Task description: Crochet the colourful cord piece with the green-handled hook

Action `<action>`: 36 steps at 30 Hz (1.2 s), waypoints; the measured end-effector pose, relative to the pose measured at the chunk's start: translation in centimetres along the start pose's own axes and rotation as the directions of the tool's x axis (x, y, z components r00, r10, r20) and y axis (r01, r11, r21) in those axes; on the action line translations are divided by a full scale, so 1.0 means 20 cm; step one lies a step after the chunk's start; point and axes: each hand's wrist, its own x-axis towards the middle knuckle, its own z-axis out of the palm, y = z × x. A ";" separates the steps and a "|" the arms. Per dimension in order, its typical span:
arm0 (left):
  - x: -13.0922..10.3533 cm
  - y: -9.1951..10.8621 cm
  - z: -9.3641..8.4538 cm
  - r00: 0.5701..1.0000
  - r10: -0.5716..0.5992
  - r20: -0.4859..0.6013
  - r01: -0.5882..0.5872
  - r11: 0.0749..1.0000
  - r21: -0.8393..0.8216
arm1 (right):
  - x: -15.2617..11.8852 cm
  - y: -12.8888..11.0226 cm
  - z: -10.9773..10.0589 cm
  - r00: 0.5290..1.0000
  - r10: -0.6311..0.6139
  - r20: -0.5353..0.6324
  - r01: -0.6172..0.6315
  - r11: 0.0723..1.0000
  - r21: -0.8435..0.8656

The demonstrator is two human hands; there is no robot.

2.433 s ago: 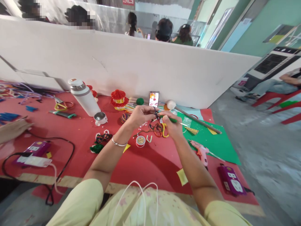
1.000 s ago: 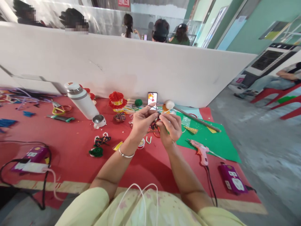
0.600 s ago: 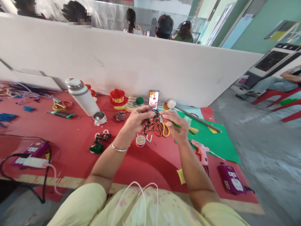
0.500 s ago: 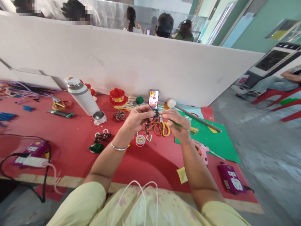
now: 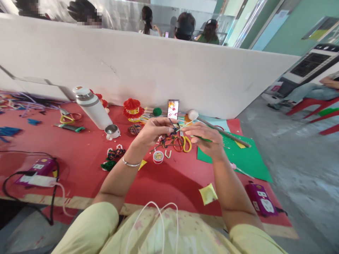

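Observation:
Over the middle of the red table, my left hand (image 5: 155, 132) pinches a small piece of dark multicoloured yarn work (image 5: 174, 129). My right hand (image 5: 209, 135), close beside it, is closed around a slim green-handled crochet hook (image 5: 202, 138). A thin pale strand or shaft runs from the yarn work toward my right fingers; which of the two it is, I cannot tell. Under my hands lie loose yarn and scissors with red and yellow handles (image 5: 186, 144). Fingers partly hide the hook's tip. A lit phone (image 5: 173, 109) stands just behind.
At left stand a white thermos (image 5: 91, 109) and its cup (image 5: 112, 132). A yarn ball (image 5: 135, 129), thread spool (image 5: 158, 157) and beaded yarn piece (image 5: 116, 151) lie nearby. Green sheet (image 5: 251, 158), stick (image 5: 225, 132), yellow packet (image 5: 208, 194) and purple power box (image 5: 262, 199) are at right.
My right hand has shifted slightly right and down, away from my left. The pale line between them shows more plainly. My left hand still pinches the yarn work.

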 end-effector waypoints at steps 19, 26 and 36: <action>0.00 0.01 -0.01 0.990 -0.109 0.087 0.113 0.993 -0.043 | -0.01 -0.05 -0.03 0.999 0.007 0.052 -0.001 0.993 -0.119; -0.01 0.03 0.02 0.994 -0.039 0.103 0.037 0.999 0.020 | -0.06 0.00 0.06 0.984 0.119 -0.132 -0.101 0.986 0.132; 0.01 -0.17 0.16 0.925 0.301 -0.232 -0.239 0.935 0.260 | -0.14 0.08 0.35 0.880 0.044 -0.473 -0.180 0.952 -0.247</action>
